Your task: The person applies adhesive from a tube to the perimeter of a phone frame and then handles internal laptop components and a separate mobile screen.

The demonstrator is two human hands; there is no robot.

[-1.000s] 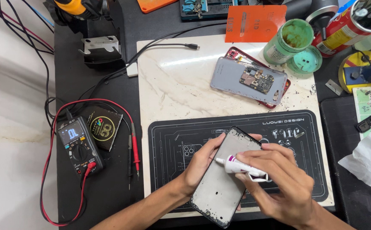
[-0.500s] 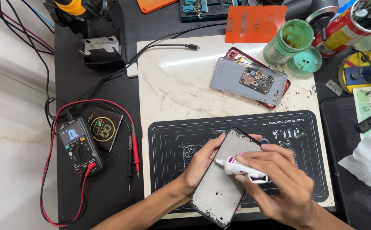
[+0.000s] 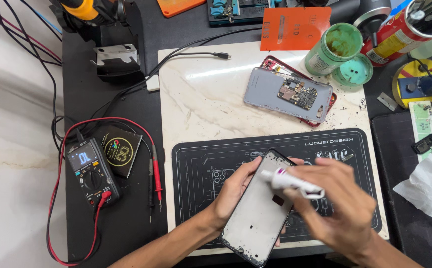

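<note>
My left hand point(image 3: 233, 191) grips the left edge of a phone screen frame point(image 3: 258, 213) that lies tilted on a black repair mat point(image 3: 201, 164), pale inner side up. My right hand point(image 3: 337, 206) holds a small white tube point(image 3: 290, 181) with its nozzle pointing left over the upper part of the frame. The tube's tip hovers close to the frame's top edge; I cannot tell whether it touches.
A grey phone body with exposed circuit board point(image 3: 289, 95) rests on a red case on the marble slab point(image 3: 201, 99). A multimeter point(image 3: 91, 171) with red and black leads sits left. An open green jar point(image 3: 332, 49), its lid point(image 3: 352, 71), a spray can point(image 3: 399, 30) and crumpled tissue point(image 3: 427, 188) stand right.
My right hand has shifted the white tube slightly up and left along the frame. The left hand and the frame have stayed put.
</note>
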